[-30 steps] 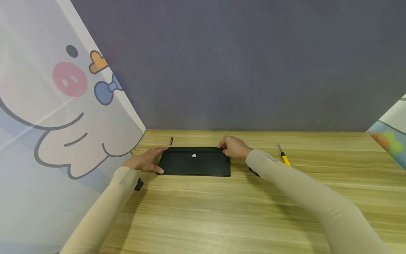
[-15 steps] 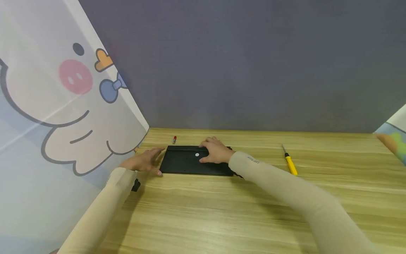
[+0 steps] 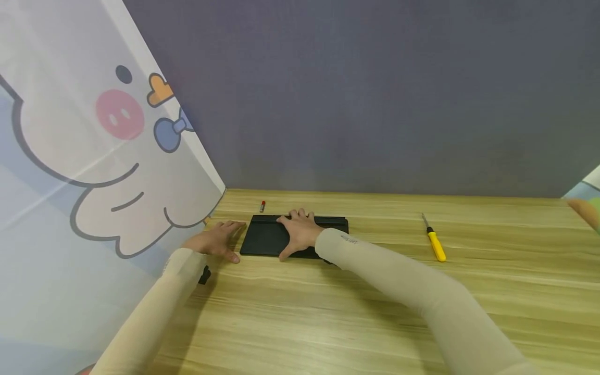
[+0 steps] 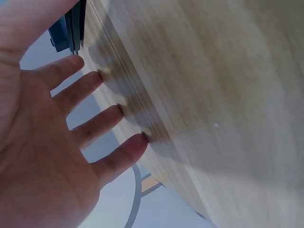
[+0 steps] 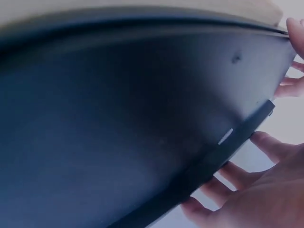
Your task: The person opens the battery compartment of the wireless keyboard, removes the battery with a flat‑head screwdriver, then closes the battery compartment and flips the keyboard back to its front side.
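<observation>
A black keyboard [image 3: 264,235] lies with its flat underside up and a raised strip along its far edge; no keys show. My right hand [image 3: 300,232] spans it near the middle, thumb at the near edge and fingers at the far edge. In the right wrist view, its fingertips touch the edge of the raised strip beside a small white sticker [image 5: 225,137]. My left hand [image 3: 216,242] is just off the keyboard's left end, fingers spread and holding nothing. The left wrist view shows its fingertips close to the tabletop [image 4: 213,95].
A small red-and-silver battery [image 3: 262,206] lies behind the keyboard's left end. To the right, a screwdriver [image 3: 437,247] with a yellow handle lies on the wooden table [image 3: 290,317]. A grey panel [image 3: 365,104] stands behind; a printed cartoon sheet [image 3: 94,172] closes the left side.
My right hand has left the keyboard's far right corner and moved left, spreading across the middle. My left hand has come off the left edge. The view has shifted slightly.
</observation>
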`<state>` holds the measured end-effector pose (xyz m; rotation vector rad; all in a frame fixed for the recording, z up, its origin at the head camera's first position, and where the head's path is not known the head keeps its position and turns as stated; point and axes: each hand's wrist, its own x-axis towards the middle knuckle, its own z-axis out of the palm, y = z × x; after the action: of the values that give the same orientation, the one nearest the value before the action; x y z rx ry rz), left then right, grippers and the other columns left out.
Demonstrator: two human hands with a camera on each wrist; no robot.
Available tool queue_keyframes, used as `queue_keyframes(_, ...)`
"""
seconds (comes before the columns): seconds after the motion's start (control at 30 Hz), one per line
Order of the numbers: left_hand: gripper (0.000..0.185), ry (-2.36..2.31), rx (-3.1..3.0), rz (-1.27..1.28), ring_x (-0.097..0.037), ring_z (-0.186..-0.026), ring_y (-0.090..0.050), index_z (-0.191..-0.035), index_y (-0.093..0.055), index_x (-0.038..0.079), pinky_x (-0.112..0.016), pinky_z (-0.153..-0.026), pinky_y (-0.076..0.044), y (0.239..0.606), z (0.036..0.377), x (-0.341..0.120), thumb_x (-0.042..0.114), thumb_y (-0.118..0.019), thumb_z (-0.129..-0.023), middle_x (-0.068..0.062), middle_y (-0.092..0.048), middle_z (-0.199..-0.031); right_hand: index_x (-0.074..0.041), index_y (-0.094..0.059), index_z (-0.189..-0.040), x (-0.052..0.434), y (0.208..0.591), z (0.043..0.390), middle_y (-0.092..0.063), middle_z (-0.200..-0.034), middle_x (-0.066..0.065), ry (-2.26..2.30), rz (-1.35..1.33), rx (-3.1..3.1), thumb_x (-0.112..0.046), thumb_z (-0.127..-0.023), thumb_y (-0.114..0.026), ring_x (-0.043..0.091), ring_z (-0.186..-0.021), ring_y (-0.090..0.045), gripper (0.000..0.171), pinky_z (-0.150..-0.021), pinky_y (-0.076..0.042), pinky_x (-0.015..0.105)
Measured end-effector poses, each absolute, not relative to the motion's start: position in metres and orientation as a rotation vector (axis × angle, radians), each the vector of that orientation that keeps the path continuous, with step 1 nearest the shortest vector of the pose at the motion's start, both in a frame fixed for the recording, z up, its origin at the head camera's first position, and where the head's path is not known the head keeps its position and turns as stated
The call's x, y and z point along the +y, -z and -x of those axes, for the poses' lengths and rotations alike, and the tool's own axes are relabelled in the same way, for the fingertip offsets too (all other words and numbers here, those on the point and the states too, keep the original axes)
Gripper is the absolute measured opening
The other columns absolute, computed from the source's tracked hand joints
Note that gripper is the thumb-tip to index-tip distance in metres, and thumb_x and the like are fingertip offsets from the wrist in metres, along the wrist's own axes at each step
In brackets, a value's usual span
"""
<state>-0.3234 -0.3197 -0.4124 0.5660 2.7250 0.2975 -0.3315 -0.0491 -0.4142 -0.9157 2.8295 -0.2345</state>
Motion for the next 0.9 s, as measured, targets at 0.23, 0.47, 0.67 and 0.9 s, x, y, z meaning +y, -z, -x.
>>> queue_keyframes(0.23,0.109,-0.277,2.731,-0.592,-0.036,-0.123,-0.015,-0.138,-0.019,0.018,-0.064,-0.081,-0.024,0.413,0.323,-0.322,0.058,-0.071,-0.051,-0.009,-0.019,-0.139,-0.027,-0.026,-0.135,-0.048,0.419,0.33,-0.028,-0.13,0.009,0.214,0.966,2.873,-0.07,-0.051,-0.062,0.027,-0.112,-0.026,0.101,-0.085,-0.02,0.046)
queue_keyframes(0.47,0.108,-0.264,2.723,-0.597,-0.036,-0.123,-0.015,-0.138,-0.019,0.018,-0.063,-0.081,-0.025,0.414,0.323,-0.32,0.059,-0.069,-0.052,-0.008,-0.018,-0.139,-0.028,-0.031,-0.133,-0.043,0.424,0.332,-0.031,-0.127,0.006,0.282,1.02,2.883,-0.069,-0.05,-0.063,0.024,-0.113,-0.026,0.099,-0.084,-0.021,0.046)
queue_keyframes(0.67,0.107,-0.254,2.727,-0.582,-0.036,-0.123,-0.014,-0.138,-0.02,0.017,-0.064,-0.081,-0.023,0.412,0.322,-0.318,0.057,-0.071,-0.052,-0.008,-0.018,-0.139,-0.027,-0.031,-0.133,-0.036,0.42,0.332,-0.032,-0.126,0.006,0.369,1.054,2.874,-0.068,-0.049,-0.065,0.024,-0.111,-0.027,0.099,-0.083,-0.022,0.046)
queue_keyframes(0.9,0.108,-0.2,2.734,-0.578,-0.037,-0.123,-0.015,-0.138,-0.018,0.011,-0.06,-0.084,-0.025,0.412,0.321,-0.319,0.057,-0.069,-0.054,-0.011,-0.018,-0.139,-0.031,-0.025,-0.134,-0.032,0.409,0.334,-0.027,-0.13,0.003,0.489,1.042,2.908,-0.07,-0.05,-0.062,0.022,-0.114,-0.024,0.1,-0.084,-0.023,0.046)
